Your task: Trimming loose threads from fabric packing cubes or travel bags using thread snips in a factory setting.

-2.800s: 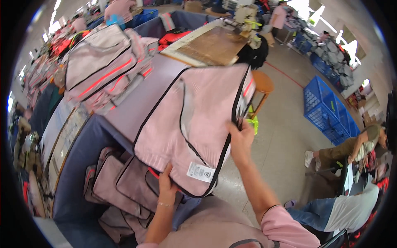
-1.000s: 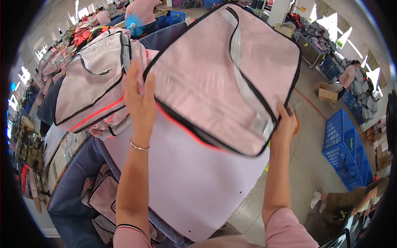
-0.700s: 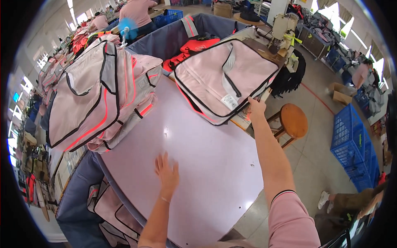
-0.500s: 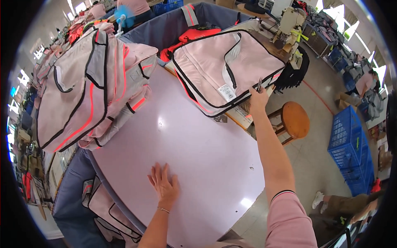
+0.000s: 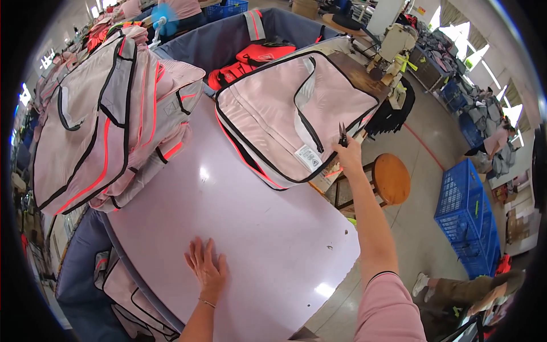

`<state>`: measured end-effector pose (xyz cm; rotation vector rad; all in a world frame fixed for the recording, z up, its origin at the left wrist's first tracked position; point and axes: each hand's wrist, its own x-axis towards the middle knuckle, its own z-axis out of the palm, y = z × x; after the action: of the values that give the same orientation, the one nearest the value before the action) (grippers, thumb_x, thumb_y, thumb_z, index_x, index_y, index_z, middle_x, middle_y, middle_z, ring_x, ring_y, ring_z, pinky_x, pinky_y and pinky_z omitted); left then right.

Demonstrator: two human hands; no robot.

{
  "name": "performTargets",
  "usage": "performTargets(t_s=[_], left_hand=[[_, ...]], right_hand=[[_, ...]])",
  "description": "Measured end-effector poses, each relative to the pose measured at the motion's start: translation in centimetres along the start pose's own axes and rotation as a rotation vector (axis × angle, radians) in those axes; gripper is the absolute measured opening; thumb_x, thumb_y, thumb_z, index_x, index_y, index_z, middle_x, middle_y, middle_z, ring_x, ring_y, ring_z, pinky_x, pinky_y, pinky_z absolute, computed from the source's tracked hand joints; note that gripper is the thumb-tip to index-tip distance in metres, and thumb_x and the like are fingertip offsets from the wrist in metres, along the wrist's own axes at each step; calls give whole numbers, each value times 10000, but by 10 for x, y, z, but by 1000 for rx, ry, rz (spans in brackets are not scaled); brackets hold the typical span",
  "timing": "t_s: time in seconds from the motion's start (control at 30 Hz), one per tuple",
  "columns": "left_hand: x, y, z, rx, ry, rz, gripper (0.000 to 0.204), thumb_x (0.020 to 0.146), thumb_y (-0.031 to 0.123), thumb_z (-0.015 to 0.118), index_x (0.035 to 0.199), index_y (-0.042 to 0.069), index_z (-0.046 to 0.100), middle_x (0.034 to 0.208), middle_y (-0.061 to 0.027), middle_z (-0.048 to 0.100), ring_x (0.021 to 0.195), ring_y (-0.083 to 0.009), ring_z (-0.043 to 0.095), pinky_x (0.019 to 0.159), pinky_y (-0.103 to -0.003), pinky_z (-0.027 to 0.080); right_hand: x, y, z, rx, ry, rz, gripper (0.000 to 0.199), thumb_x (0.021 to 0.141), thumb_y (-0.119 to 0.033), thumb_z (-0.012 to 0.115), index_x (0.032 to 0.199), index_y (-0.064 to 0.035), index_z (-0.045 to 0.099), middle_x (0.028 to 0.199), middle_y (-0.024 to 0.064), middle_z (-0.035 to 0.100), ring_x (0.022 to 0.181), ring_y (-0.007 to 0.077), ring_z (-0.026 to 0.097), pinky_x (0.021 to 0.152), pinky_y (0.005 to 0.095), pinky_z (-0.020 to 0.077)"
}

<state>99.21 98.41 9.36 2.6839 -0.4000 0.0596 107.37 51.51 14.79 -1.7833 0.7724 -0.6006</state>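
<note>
A pink bag (image 5: 285, 108) with black piping and a white label lies flat at the far right of the pale lilac table (image 5: 245, 228). My right hand (image 5: 347, 154) is stretched out to the bag's right edge and grips small black snips (image 5: 342, 134) that point up over it. My left hand (image 5: 206, 271) rests flat, fingers spread, on the table's near side and holds nothing. A tall pile of the same pink bags (image 5: 108, 108) with red and black trim sits on the table's left.
More pink bags (image 5: 122, 290) lie in a dark bin below the table's left edge. Red items (image 5: 245, 62) fill a navy bin behind the table. A round wooden stool (image 5: 390, 178) and blue crates (image 5: 464, 211) stand on the floor at right. Other people work farther off.
The pink bag was held up in both hands, then laid down at the table's far right. My left hand dropped flat onto the table; my right stayed at the bag's edge.
</note>
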Motion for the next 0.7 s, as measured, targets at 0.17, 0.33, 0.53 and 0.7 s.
performTargets(t_s=[0.17, 0.33, 0.53, 0.7], left_hand=[[2, 2, -5, -49, -23, -9, 519, 844, 265, 596, 1330, 132, 469, 1452, -178, 327, 1362, -382, 252, 1112, -572, 98], [5, 2, 3, -94, 13, -5, 481, 841, 266, 611, 1295, 145, 506, 1446, -143, 351, 1364, -354, 255, 1119, -550, 108], [4, -13, 9, -141, 96, 63, 490, 821, 269, 638, 1277, 137, 516, 1436, -138, 370, 1349, -372, 273, 1107, -576, 127], [2, -20, 16, -109, 119, 74, 447, 811, 251, 638, 1232, 134, 541, 1396, -145, 406, 1333, -358, 302, 1097, -563, 164]], right_hand=[[19, -13, -12, -21, -50, 29, 222, 689, -62, 649, 893, 24, 660, 660, 20, 576, 524, 106, 476, 490, 283, 383], [1, 2, -1, 78, 127, 54, 200, 775, -172, 667, 837, 13, 624, 596, -3, 494, 483, 91, 433, 448, 282, 340], [-75, -23, 26, 111, 259, 28, 384, 835, -283, 682, 940, 78, 603, 735, 29, 529, 688, 104, 466, 624, 264, 392], [-96, 19, 51, 177, 277, 82, 443, 820, -239, 712, 1090, 83, 569, 881, 65, 590, 794, 139, 522, 754, 282, 439]])
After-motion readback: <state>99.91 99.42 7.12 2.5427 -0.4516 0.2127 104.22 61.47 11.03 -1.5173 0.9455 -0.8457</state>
